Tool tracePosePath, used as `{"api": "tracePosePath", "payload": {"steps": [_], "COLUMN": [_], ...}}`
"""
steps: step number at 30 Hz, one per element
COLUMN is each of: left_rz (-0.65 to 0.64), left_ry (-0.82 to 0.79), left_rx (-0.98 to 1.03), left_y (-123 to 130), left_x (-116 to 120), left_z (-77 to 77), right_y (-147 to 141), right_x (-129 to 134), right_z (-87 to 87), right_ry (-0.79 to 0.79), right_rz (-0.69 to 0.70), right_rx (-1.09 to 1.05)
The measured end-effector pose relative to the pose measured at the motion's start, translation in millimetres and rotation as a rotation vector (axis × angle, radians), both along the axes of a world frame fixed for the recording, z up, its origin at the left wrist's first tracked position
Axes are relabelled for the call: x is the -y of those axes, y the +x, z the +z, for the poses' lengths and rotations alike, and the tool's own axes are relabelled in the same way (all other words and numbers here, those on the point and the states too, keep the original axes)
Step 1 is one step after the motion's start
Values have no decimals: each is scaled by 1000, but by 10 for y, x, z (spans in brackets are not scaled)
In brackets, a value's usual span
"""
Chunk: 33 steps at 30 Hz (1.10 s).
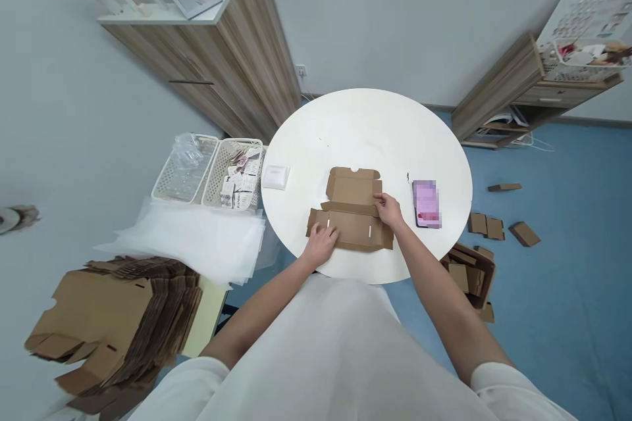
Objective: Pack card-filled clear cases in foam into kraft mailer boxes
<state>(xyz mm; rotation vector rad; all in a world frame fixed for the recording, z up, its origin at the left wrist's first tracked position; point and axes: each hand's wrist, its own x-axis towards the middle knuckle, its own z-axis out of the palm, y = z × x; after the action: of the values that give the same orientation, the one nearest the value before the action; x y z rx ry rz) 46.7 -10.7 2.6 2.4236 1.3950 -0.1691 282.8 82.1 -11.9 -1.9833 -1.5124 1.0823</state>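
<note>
A brown cardboard box blank (353,227) lies unfolded on the round white table (365,131), its lid part spread toward the far side. Two short white slots show in its near panel. My left hand (320,243) rests on the blank's near left part, fingers spread over the cardboard. At the right end of the crease between the two panels, my right hand (389,208) pinches the edge of the cardboard between thumb and fingers. To the right of that hand lies a phone (427,204) with a pixelated pink screen.
A small white packet (276,177) lies at the table's left edge. Beyond it stand two white baskets (210,174), white sheets (192,237) and a stack of flat cardboard blanks (118,322). Folded boxes fill a carton (486,276) on the floor at right; several lie around it.
</note>
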Motion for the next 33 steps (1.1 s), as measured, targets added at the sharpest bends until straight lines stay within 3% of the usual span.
{"api": "tracePosePath", "payload": {"steps": [5, 12, 17, 22, 25, 29, 33], "left_rz": [53, 6, 4, 2, 14, 174, 542], "left_ry": [80, 18, 10, 26, 44, 94, 66], "left_rx": [-66, -177, -176, -165, -147, -102, -60], "left_y": [81, 183, 192, 197, 207, 133, -150], "left_x": [-197, -413, -409, -420, -412, -307, -101], "left_z": [84, 53, 18, 36, 41, 36, -2], "right_y": [-22, -53, -76, -171, -233, -270, -270], "right_x": [102, 216, 366, 619, 709, 724, 716], "right_z": [69, 117, 216, 243, 165, 68, 33], "right_ry": [55, 31, 172, 309, 271, 238, 224], "right_rz": [86, 180, 282, 639, 723, 676, 664], "right_rx": [36, 88, 378, 567, 608, 626, 601]}}
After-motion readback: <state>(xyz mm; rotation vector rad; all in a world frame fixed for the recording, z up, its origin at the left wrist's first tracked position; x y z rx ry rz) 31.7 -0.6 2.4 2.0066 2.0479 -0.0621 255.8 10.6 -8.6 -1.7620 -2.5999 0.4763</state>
